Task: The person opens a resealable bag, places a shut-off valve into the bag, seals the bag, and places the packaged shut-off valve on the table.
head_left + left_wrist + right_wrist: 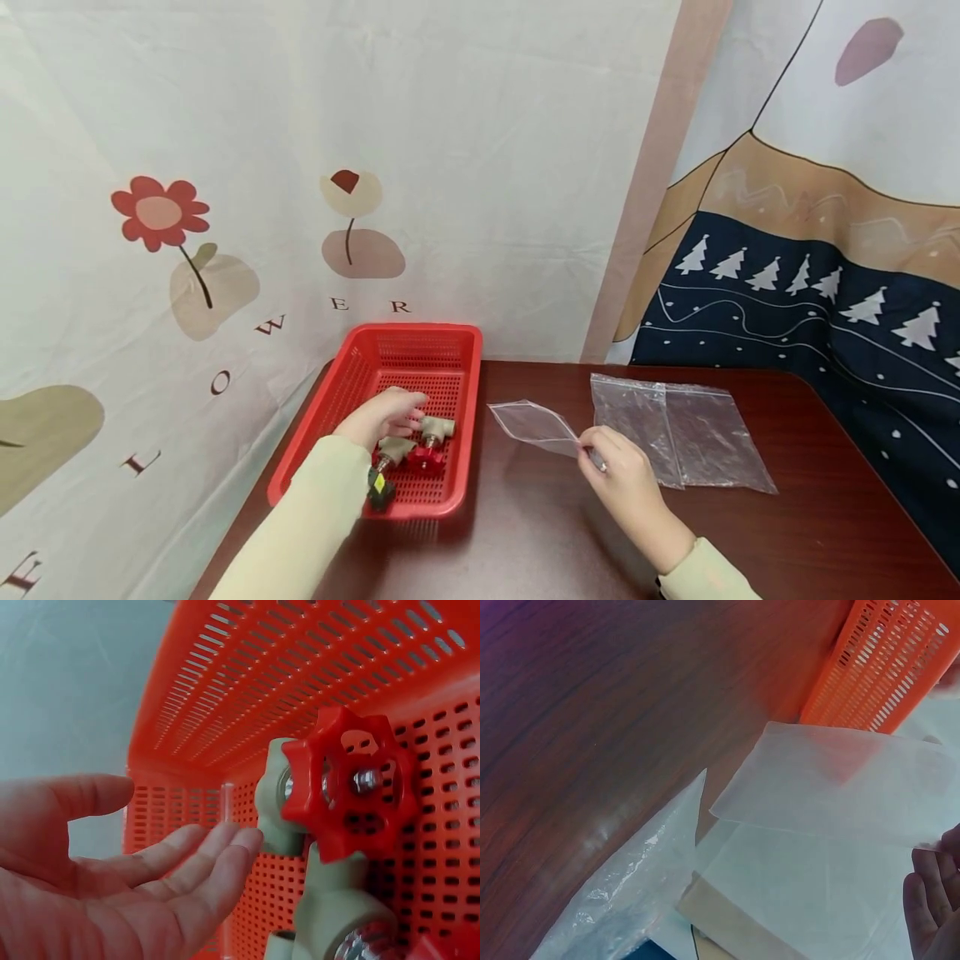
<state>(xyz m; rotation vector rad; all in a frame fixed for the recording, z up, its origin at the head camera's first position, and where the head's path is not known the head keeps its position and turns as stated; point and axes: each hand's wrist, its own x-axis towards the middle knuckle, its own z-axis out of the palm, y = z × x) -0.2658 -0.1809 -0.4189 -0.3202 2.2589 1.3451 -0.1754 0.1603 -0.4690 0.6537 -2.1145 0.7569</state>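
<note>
My left hand (384, 417) reaches into a red plastic basket (470, 408), thumb and fingers apart with nothing between them. Below it lie several valves: a beige one (437, 427) with a red handwheel (425, 461), and another beige valve body (395, 450) beside it. In the left wrist view the fingertips come close to a valve with a red handwheel (349, 784); whether they touch it I cannot tell. My right hand (618, 471) pinches one corner of a clear zip bag (534, 423), held above the table with its mouth spread. The right wrist view shows the bag (832, 787) nearly flat.
More clear zip bags (712, 433) lie overlapping on the dark red wooden table (517, 533), right of the basket. A dark green piece with a yellow label (381, 487) sits at the basket's near end. A printed cloth (487, 167) hangs behind the table.
</note>
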